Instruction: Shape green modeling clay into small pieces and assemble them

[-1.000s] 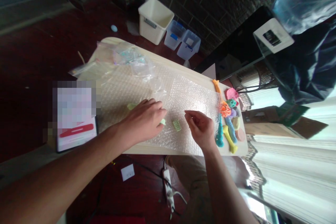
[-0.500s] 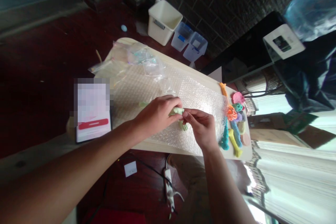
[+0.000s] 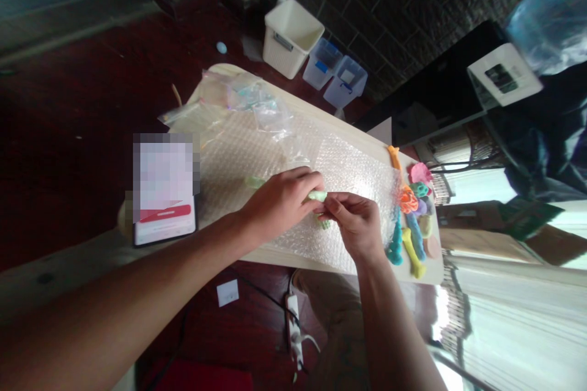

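Observation:
My left hand [image 3: 279, 201] is closed around a pale green toy piece [image 3: 317, 195], whose end sticks out past my fingertips. My right hand [image 3: 353, 226] pinches toward that same end, fingers curled and touching it. Both hands hover over a sheet of bubble wrap [image 3: 348, 171] spread on a light table [image 3: 270, 256]. Another small green ridged piece [image 3: 323, 222] lies on the wrap just under my hands, and a green bit [image 3: 254, 182] shows left of my left hand.
A cluster of colourful toys [image 3: 413, 214] lies at the table's right end. Clear plastic bags [image 3: 247, 101] are heaped at the far left. A phone [image 3: 162, 220] sits at the left edge. A white bin [image 3: 291, 36] and two clear boxes [image 3: 337, 73] stand on the floor beyond.
My left hand lifted the pale green piece off the bubble wrap and brought it toward my right hand, which closed in to meet it. The view shifted slightly.

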Tool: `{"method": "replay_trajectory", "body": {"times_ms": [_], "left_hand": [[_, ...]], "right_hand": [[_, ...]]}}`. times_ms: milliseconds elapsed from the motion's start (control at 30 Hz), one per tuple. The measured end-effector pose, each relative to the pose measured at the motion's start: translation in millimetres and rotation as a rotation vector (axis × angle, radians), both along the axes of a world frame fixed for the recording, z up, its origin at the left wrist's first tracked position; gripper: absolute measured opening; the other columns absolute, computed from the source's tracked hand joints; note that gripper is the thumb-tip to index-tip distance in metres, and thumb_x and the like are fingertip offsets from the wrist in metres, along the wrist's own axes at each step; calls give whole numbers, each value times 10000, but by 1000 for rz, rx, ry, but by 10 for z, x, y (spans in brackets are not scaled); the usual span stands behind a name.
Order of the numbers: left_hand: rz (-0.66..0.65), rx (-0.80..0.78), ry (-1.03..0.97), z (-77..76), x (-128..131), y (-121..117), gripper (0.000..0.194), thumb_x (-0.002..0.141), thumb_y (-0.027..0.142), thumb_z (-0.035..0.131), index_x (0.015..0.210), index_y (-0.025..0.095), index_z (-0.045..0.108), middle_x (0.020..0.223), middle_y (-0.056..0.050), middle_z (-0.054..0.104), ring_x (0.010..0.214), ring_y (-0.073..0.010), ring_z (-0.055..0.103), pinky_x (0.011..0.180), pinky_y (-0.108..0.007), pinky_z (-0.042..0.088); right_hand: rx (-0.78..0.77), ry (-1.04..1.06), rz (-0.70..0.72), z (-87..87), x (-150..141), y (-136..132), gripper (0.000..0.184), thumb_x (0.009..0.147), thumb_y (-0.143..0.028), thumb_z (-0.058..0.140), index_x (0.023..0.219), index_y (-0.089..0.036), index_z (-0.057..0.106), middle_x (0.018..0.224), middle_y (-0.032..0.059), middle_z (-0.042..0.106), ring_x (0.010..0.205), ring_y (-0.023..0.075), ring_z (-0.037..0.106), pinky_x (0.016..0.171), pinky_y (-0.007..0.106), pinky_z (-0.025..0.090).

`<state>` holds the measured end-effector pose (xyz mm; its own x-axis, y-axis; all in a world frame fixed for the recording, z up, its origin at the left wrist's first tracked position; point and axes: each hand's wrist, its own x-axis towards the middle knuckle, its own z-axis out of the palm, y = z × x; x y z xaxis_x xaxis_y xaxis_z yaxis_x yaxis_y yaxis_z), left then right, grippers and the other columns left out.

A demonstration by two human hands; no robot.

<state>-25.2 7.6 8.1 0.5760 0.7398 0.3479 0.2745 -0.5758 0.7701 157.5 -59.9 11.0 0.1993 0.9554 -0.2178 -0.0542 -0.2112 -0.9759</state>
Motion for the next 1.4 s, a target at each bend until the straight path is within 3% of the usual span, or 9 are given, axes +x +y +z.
{"method": "replay_trajectory", "body": {"times_ms": [333, 533, 733, 933, 1133, 1267, 1400], "left_hand": [[30, 30, -6, -21, 76, -34, 81, 901, 147, 704, 891, 166, 626, 909, -32, 678, 840, -179, 626, 730, -299, 444], [-6, 23, -38, -27, 60, -43, 160, 919, 157, 707, 1078, 161, 699, 1027, -70, 728, 955, -207, 684, 827, -311, 505], [-36, 21, -42, -36, 23, -17, 96, 904, 182, 738, 994, 156, 756, 965, -73, 754, 892, -209, 703, 785, -313, 502], [-101, -8, 25, -53, 19, -23, 69, 921, 159, 695, 932, 171, 763, 883, -52, 724, 820, -190, 663, 722, -309, 448], [-130, -135, -33, -43, 57, -1, 116, 951, 199, 657, 978, 165, 765, 856, -38, 732, 795, -161, 656, 705, -291, 425], [-161, -207, -60, -37, 69, 11, 154, 977, 216, 619, 1001, 164, 762, 914, -51, 751, 842, -164, 668, 738, -290, 434], [-209, -219, -34, -33, 65, 27, 175, 989, 203, 585, 931, 158, 744, 859, -39, 719, 810, -152, 640, 727, -285, 420]], "right_hand": [[110, -157, -22, -1, -22, -27, 138, 826, -299, 820, 779, -181, 768, 668, 19, 750, 570, 124, 674, 545, 238, 527], [151, -116, -12, 6, 7, -54, 122, 835, -250, 819, 954, -224, 810, 760, 13, 782, 632, 123, 691, 623, 254, 563], [113, -212, 7, 45, 21, -74, 108, 813, -263, 833, 904, -205, 834, 714, 31, 784, 614, 144, 704, 604, 269, 577], [138, -267, 14, 13, 3, -86, 88, 807, -264, 814, 814, -185, 775, 668, 28, 758, 555, 125, 667, 526, 236, 522], [245, -392, 33, 32, 44, -134, 58, 861, -234, 761, 913, -211, 754, 783, 32, 760, 681, 148, 703, 616, 272, 560], [344, -437, 121, 64, 105, -156, 301, 881, -186, 735, 1168, -277, 744, 978, 49, 747, 871, 187, 729, 749, 344, 605], [368, -633, 179, 95, 152, -167, 235, 882, -156, 734, 1072, -280, 793, 1012, 60, 739, 911, 198, 724, 770, 361, 602]]}}
